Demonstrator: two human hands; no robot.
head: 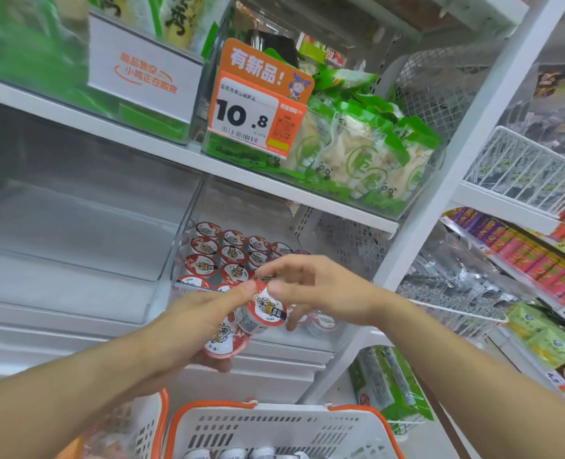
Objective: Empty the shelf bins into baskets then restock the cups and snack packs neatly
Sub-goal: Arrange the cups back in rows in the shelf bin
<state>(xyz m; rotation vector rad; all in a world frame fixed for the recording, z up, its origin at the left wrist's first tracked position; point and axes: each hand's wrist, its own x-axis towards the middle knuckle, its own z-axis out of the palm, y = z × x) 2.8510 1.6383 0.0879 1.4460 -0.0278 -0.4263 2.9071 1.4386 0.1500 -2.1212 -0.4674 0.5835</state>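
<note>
Two cups (241, 323) sit gripped in the left hand (191, 326) while the right hand (311, 286) pinches the upper one's rim, above a white basket (274, 425).

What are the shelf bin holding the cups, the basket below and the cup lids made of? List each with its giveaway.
Shelf bin: clear rigid plastic, it seems; the cups show through its glossy walls.
Basket: white moulded plastic with slotted sides and an orange rim.
Cup lids: probably printed foil or film, red and white; too small to tell which.
</note>
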